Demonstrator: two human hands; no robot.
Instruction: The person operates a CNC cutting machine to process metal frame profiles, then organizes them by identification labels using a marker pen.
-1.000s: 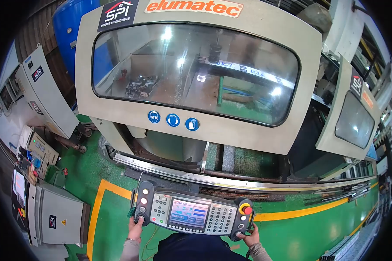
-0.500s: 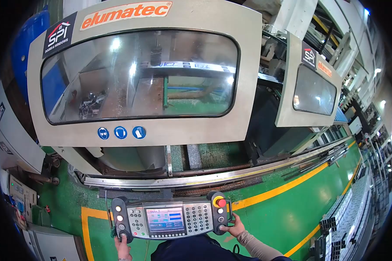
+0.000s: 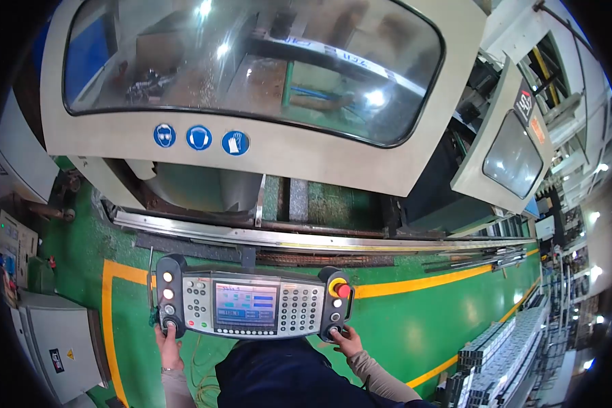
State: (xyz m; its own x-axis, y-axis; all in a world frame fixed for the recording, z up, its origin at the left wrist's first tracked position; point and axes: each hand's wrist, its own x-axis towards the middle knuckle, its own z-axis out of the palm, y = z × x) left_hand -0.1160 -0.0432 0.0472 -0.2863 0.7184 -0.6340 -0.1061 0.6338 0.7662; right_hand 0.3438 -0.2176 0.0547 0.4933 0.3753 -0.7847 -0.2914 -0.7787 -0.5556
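A grey and black control panel (image 3: 245,306) with a lit screen, rows of keys and a red knob spans the lower middle of the view. At its lower left corner my left hand (image 3: 170,347) grips the edge, thumb on a round button. My right hand (image 3: 347,340) is closed round the lower right corner, its thumb at another round button below the red knob. Behind the panel stands a large machine with a beige hood (image 3: 285,153) and a clear window, its hood lowered.
A long metal rail (image 3: 306,239) runs along the machine's base. A second hood (image 3: 496,170) stands at the right. Stacked metal profiles (image 3: 503,347) lie at the lower right. A grey cabinet (image 3: 61,347) is at the lower left. Yellow lines mark the green floor.
The view has tilted down and turned, so the machine appears higher and closer. Both hands remain on the panel, which sits a little further left and higher in view.
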